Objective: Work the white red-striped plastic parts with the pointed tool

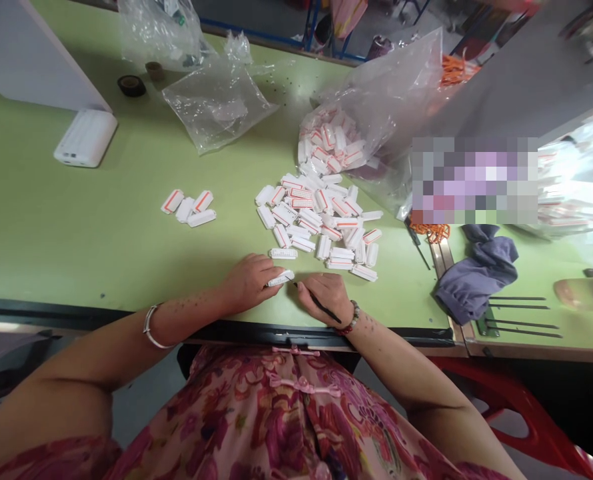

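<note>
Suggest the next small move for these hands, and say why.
Probably guide the dark tool onto the white piece: the left hand pinches that piece, while the right hand holds the tool with its tip right by it.

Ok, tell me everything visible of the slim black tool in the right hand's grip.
The slim black tool slants across the right hand's grip, its thicker back end near the red-brown beaded bracelet. Its material is unclear. Its thin front end points toward the small white plastic-looking piece in the left hand's grip; whether they touch is unclear.
</note>
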Tool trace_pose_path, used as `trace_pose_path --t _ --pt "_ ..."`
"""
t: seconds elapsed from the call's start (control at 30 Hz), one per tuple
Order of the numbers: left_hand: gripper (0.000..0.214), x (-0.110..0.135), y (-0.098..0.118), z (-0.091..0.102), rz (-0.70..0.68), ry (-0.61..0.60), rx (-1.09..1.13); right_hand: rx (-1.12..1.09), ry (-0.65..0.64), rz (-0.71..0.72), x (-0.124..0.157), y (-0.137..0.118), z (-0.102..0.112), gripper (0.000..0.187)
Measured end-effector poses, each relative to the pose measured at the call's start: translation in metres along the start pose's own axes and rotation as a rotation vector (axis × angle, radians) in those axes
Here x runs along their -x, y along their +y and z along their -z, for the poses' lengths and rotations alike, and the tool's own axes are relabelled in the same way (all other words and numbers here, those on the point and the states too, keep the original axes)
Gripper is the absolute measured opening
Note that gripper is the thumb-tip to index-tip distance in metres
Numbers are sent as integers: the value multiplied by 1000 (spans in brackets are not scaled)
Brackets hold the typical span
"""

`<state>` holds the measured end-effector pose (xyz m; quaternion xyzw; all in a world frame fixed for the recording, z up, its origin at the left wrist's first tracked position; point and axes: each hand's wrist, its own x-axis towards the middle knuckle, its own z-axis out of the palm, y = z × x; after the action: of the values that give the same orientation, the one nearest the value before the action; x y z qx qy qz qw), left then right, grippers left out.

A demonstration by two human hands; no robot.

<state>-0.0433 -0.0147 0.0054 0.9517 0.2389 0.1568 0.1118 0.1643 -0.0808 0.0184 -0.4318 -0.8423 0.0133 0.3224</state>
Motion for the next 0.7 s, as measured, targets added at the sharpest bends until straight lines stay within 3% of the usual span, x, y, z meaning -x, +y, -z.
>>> trace_pose_path --t 0.43,0.7 --pt "26 0 -1 -4 13 18 52 6 -29 24 -1 -1 2 35" --pt "27 0 0 -4 -40 0 -61 6 -48 2 -3 -5 -1 32"
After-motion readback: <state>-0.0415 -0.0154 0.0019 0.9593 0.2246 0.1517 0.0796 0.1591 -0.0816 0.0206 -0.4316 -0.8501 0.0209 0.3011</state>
